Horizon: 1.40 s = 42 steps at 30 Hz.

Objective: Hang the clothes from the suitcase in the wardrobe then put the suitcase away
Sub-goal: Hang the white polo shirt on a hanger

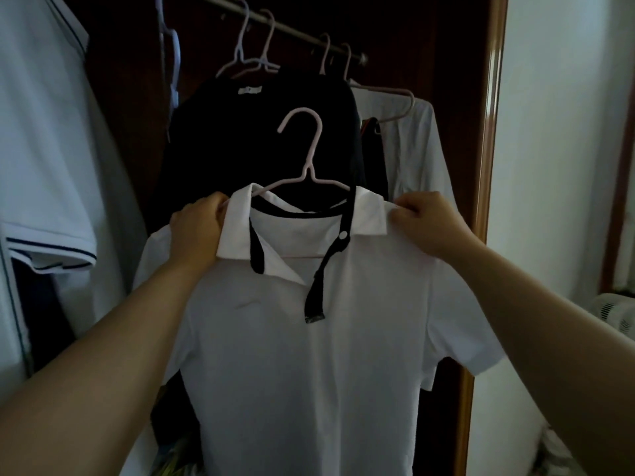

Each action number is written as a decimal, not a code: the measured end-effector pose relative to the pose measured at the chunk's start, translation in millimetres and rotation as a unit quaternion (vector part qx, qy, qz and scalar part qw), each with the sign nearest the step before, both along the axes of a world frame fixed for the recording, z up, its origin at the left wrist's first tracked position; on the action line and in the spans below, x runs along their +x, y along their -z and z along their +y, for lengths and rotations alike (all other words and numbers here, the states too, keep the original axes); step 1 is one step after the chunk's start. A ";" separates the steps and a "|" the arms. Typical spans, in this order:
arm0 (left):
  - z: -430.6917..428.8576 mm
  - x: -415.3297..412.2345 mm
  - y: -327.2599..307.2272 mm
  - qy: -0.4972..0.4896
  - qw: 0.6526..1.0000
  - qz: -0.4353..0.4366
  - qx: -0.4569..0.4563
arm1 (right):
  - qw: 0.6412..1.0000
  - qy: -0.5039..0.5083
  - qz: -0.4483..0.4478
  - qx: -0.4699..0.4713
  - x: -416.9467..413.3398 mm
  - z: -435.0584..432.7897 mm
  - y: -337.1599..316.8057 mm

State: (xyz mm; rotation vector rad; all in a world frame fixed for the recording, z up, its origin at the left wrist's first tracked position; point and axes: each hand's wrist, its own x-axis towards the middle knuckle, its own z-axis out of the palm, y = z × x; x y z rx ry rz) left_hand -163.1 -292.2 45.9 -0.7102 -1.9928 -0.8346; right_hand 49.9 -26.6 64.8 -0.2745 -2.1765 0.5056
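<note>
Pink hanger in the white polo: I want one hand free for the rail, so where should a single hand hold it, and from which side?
Pinch the hanger by its bare stem under the hook, above the collar, coming from the near side. It stands centred over the polo, so the shirt should hang level, leaving the hook clear for the rail.
</note>
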 end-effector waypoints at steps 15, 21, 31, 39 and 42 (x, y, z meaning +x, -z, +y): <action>52.7 1.5 -43.8 0.201 0.924 -0.266 0.188 | 0.965 0.175 0.138 0.140 -32.2 -67.0 -154.2; 53.9 -20.6 -53.8 0.193 0.930 -0.236 0.204 | 0.958 0.180 0.178 0.134 -78.2 -99.8 -207.7; 46.6 -57.0 -28.4 0.180 0.924 -0.248 0.227 | 0.960 0.174 0.143 0.167 -144.4 -143.7 -234.9; 59.6 -45.1 -10.0 0.151 0.924 -0.263 0.233 | 0.973 0.160 0.103 0.133 -148.2 -131.1 -216.0; 63.4 -34.5 -2.9 0.152 0.919 -0.272 0.242 | 0.979 0.141 0.099 0.107 -139.2 -119.1 -208.1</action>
